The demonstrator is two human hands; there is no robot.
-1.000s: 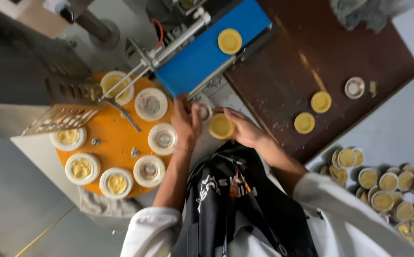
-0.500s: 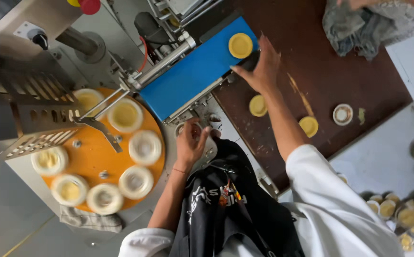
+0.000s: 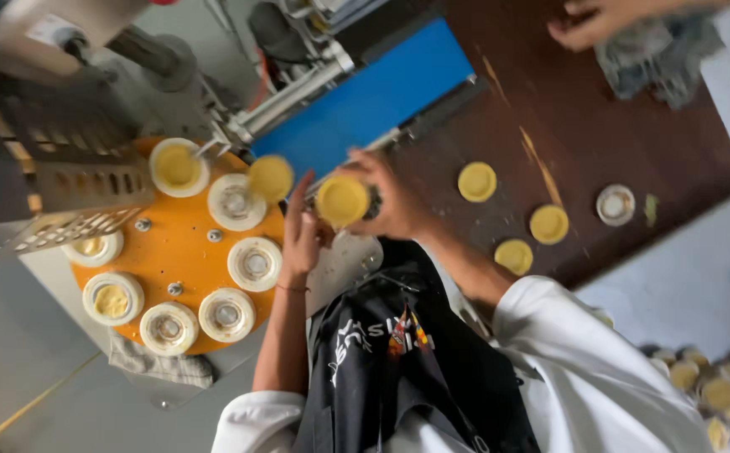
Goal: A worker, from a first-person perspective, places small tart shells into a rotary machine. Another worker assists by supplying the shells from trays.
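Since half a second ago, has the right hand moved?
Yes. The right hand has come back from the far end of the blue belt to its near edge, holding a yellow disc.

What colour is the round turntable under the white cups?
Orange. The turntable shows best in the head view, its bare surface visible between the white cups.

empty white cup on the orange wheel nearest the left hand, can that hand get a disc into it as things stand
Probably yes. The left hand holds a yellow disc right beside the empty white cup on the orange wheel, and nothing lies between them. The metal arm sits over the neighbouring cup only.
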